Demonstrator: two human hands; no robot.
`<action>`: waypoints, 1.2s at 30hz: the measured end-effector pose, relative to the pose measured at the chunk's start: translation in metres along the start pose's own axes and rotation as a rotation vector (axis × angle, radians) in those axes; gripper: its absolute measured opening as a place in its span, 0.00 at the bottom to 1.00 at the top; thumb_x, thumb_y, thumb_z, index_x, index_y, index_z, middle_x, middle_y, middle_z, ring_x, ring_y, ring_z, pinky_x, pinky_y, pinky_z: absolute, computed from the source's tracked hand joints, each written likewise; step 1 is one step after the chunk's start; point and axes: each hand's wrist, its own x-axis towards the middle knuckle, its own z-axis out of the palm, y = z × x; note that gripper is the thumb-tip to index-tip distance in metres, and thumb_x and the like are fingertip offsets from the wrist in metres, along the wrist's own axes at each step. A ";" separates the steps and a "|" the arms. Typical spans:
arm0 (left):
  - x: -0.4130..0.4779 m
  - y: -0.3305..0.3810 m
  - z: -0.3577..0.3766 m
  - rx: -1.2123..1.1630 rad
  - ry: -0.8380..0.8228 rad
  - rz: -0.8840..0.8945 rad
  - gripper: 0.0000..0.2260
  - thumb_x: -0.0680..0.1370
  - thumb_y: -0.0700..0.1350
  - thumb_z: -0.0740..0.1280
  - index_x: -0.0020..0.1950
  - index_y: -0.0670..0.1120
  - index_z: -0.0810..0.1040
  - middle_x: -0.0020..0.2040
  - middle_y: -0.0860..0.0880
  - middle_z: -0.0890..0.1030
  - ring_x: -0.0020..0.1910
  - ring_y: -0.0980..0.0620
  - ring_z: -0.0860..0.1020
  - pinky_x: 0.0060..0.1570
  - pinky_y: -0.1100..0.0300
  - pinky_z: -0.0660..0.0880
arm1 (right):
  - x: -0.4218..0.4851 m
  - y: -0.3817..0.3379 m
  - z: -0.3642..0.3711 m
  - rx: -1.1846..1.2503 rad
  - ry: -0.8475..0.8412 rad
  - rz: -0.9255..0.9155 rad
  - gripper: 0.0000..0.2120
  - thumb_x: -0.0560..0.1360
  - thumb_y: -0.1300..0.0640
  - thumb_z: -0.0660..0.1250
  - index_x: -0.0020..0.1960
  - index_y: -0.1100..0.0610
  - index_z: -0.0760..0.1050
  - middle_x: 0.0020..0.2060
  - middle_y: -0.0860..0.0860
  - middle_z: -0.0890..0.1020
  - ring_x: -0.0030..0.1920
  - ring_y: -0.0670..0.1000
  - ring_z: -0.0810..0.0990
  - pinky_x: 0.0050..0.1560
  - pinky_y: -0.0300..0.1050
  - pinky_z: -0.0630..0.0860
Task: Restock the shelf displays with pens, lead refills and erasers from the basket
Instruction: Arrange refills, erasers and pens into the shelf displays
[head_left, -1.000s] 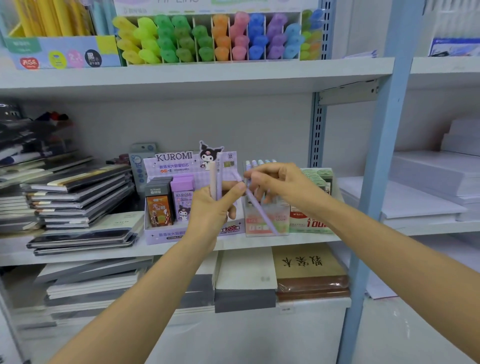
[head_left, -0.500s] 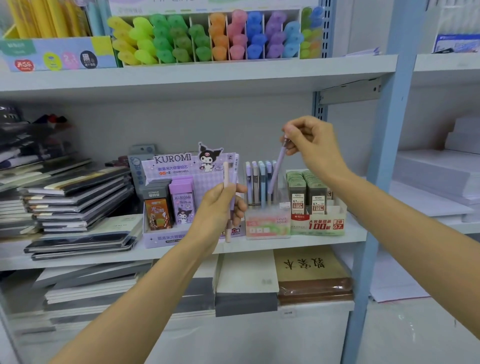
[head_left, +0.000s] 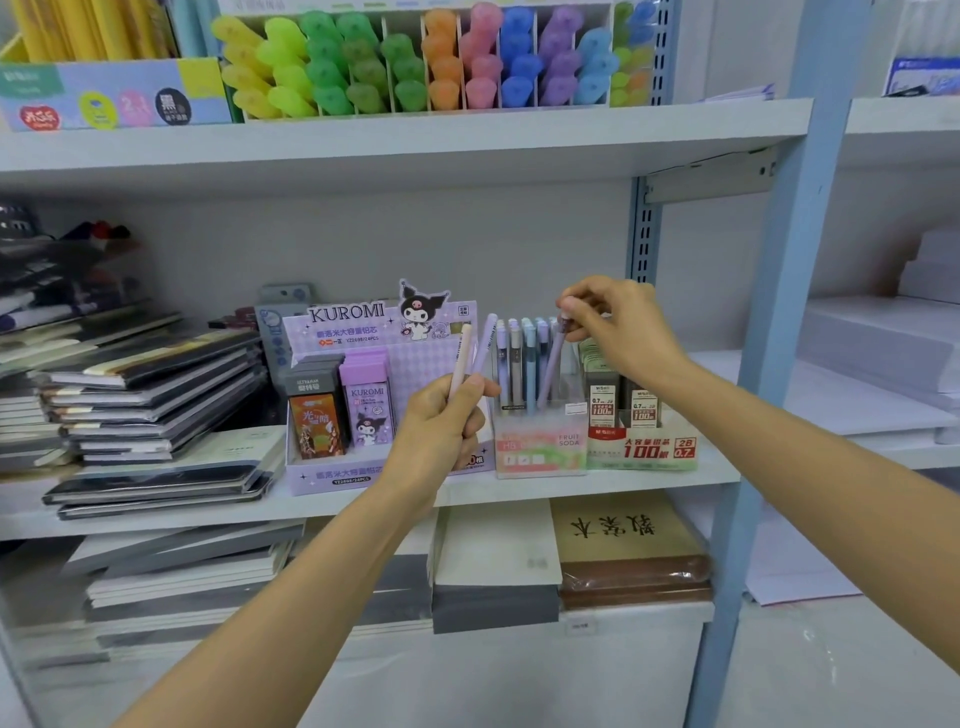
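My right hand (head_left: 618, 327) pinches the top of a purple pen (head_left: 551, 371) whose lower end sits inside the clear pen display box (head_left: 540, 447) on the middle shelf, among several pastel pens standing there. In front of the purple Kuromi lead refill display (head_left: 363, 332), my left hand (head_left: 441, 426) holds two pens upright: a pale pink pen (head_left: 461, 358) and a lilac pen (head_left: 483, 343). A green lead refill box (head_left: 641, 447) stands right of the pen box. No basket is in view.
Stacks of notebooks (head_left: 140, 395) fill the left of the shelf (head_left: 717, 467) and the shelf below. Highlighters (head_left: 415, 62) line the upper shelf. A blue shelf upright (head_left: 779, 312) stands at right, with paper stacks (head_left: 883, 353) beyond it.
My right hand took the purple pen from beside my left hand, lifted it up and right, then lowered it into the pen display box. The left hand kept its two pens, nearly still.
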 end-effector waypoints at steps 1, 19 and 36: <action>0.000 0.000 0.000 -0.003 -0.003 0.002 0.11 0.83 0.47 0.60 0.46 0.47 0.79 0.28 0.53 0.63 0.24 0.55 0.59 0.22 0.65 0.59 | 0.000 0.000 0.001 -0.006 -0.007 -0.005 0.07 0.79 0.59 0.65 0.52 0.60 0.80 0.38 0.51 0.82 0.37 0.45 0.84 0.42 0.36 0.81; -0.005 0.001 -0.001 -0.001 -0.045 0.032 0.11 0.80 0.50 0.65 0.53 0.46 0.83 0.26 0.52 0.68 0.19 0.57 0.61 0.18 0.68 0.58 | 0.006 0.005 0.014 -0.366 -0.030 -0.053 0.03 0.73 0.54 0.72 0.44 0.53 0.81 0.48 0.48 0.73 0.55 0.49 0.70 0.53 0.41 0.65; -0.004 0.010 -0.004 -0.174 0.112 -0.045 0.08 0.71 0.46 0.73 0.48 0.45 0.81 0.35 0.48 0.79 0.23 0.58 0.68 0.20 0.68 0.62 | -0.029 -0.015 -0.013 0.621 -0.205 0.090 0.06 0.72 0.63 0.71 0.48 0.61 0.82 0.41 0.57 0.85 0.40 0.51 0.84 0.42 0.37 0.80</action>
